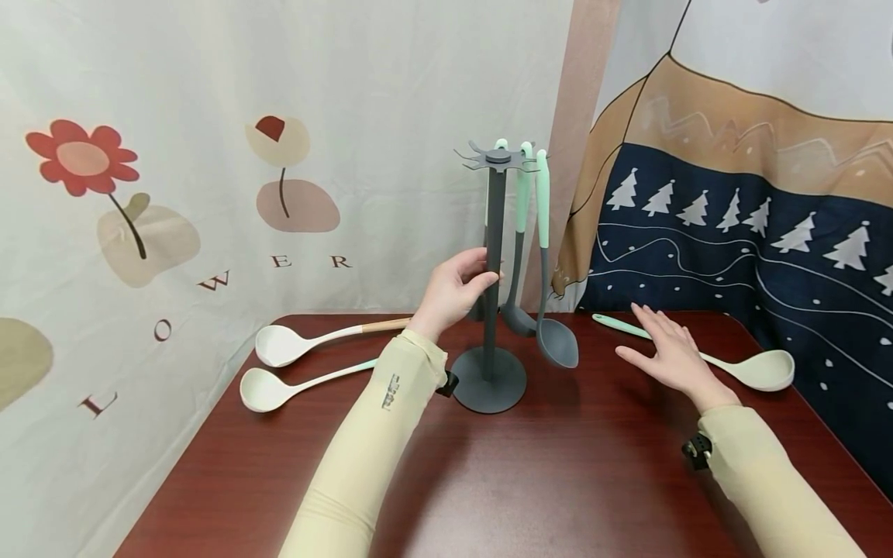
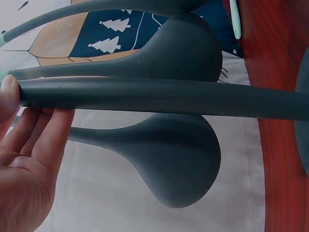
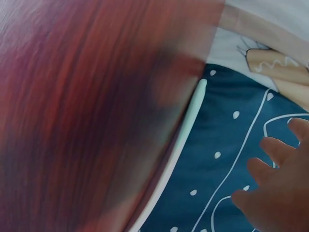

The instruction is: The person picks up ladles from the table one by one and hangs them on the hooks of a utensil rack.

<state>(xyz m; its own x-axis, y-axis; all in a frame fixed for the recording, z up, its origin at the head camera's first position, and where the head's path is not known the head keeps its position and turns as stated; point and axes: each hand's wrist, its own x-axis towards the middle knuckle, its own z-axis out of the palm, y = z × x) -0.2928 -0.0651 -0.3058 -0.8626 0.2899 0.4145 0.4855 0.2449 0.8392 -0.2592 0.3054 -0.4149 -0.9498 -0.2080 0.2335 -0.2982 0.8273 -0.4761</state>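
Observation:
My left hand [image 1: 456, 291] grips the post of a dark grey utensil stand [image 1: 495, 217] with thumb and fingers, about midway up. From the stand's top hooks hang ladles [image 1: 558, 343] with mint handles and dark grey bowls, on its right and far sides. In the left wrist view, the thumb and fingers lie on either side of the post [image 2: 169, 97], with hanging ladle bowls [image 2: 178, 159] behind. My right hand [image 1: 670, 353] hovers with spread fingers over a cream ladle [image 1: 767, 370] with a mint handle [image 3: 183, 135], holding nothing.
On the table's left lie two white ladles, one with a wooden handle [image 1: 279, 346] and one with a mint handle [image 1: 261, 390]. The dark red table [image 1: 544, 480] ends at a patterned curtain [image 1: 391, 93] behind and on both sides.

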